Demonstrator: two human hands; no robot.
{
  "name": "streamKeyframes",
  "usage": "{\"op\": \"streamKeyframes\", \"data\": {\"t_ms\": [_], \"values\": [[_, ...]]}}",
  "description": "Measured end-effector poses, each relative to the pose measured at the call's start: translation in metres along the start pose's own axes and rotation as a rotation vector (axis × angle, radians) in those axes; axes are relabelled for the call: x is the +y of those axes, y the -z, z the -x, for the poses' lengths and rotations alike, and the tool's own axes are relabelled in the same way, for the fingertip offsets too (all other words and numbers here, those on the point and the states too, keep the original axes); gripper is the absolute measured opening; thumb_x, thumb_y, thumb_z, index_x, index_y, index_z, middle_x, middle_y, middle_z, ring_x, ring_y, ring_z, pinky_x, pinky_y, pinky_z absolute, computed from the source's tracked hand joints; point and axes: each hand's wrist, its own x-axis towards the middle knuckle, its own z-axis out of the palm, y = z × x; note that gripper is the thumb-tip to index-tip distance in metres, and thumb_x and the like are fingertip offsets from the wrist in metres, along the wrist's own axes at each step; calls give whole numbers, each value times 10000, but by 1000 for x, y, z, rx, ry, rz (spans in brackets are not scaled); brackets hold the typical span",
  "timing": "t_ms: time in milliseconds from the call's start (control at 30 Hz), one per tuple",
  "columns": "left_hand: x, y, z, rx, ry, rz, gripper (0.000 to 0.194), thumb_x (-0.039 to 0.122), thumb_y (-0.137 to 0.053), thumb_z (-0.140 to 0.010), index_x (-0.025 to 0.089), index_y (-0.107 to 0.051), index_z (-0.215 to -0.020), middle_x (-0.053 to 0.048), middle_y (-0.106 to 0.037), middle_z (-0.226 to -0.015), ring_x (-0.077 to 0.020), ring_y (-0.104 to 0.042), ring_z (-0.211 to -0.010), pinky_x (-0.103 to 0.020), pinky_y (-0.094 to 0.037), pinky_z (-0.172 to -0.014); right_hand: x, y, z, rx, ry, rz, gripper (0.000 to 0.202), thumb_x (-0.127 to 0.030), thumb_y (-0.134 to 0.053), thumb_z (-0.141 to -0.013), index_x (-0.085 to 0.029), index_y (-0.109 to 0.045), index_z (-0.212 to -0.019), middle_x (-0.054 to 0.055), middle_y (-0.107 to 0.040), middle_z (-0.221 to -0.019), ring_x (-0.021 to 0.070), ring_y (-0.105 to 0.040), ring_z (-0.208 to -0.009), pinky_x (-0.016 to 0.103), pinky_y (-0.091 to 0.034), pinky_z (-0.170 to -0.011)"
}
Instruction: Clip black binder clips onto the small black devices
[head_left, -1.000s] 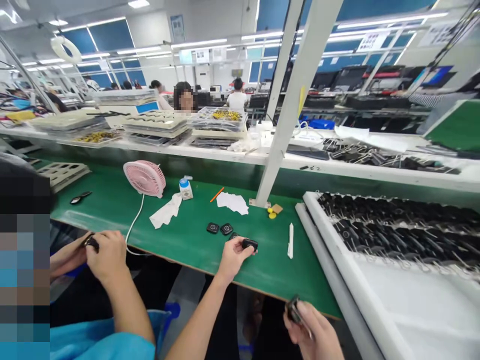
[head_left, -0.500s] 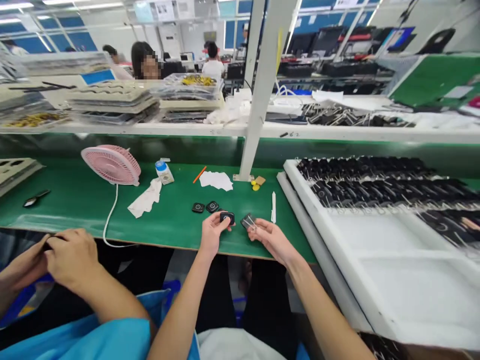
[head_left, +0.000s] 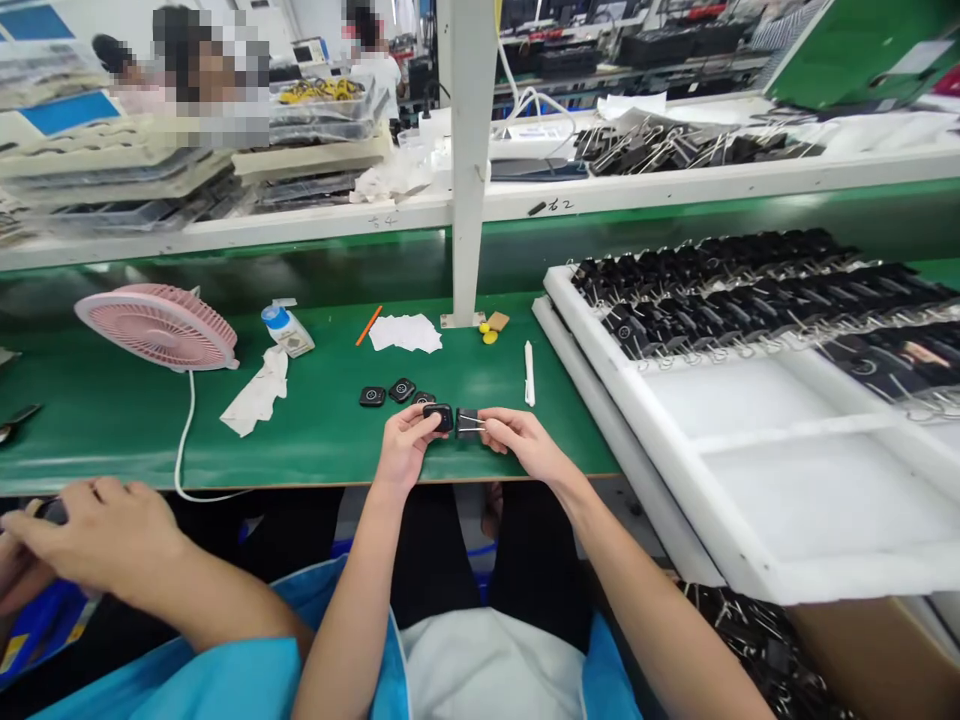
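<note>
My left hand [head_left: 403,445] pinches a black square smartwatch case [head_left: 440,418] between thumb and fingers, just above the front of the green bench. Facing it, my right hand [head_left: 521,440] grips a black binder clip [head_left: 468,424] by its silver wire handles. The clip's black body points left at the watch case, close beside its right edge; whether they touch I cannot tell. Behind my left hand lie several more black watch cases [head_left: 372,397] with round marks on their faces, one partly hidden by my fingers.
On the right stands a white foam tray [head_left: 810,430] with rows of clipped black parts. A white pen [head_left: 529,373], torn paper [head_left: 406,333], an orange stick [head_left: 368,326], a bottle [head_left: 288,330] and a pink fan [head_left: 161,325] lie farther back. A co-worker's hand [head_left: 112,525] is at left.
My hands have come closer together, and the binder clip has turned level beside the watch case. The camera view has tilted down and shifted right.
</note>
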Motion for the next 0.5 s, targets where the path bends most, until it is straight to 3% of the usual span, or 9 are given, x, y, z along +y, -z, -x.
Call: {"op": "streamKeyframes", "data": {"t_ms": [133,500], "values": [[-2,-1,-1,23,-22,-18,338,272,-950,-564,149,-780,-828,-45,-762,-818,-163,-708,-716,-288,-595,-696,-3,-2,2,24,16,88,578,-603,-658,-917,-109,-721,-1209,46,-628,-786,152,-501,-675,293,-420,-644],[-7,1,-2,40,-66,-144,384,254,-967,-499,134,-795,-821,-72,-774,-808,-167,-706,-721,-273,-563,-713,0,-4,0,20,29,169,527,-530,-619,-935,-114,-709,-1246,47,-637,-810,162,-517,-692,277,-407,-630]]}}
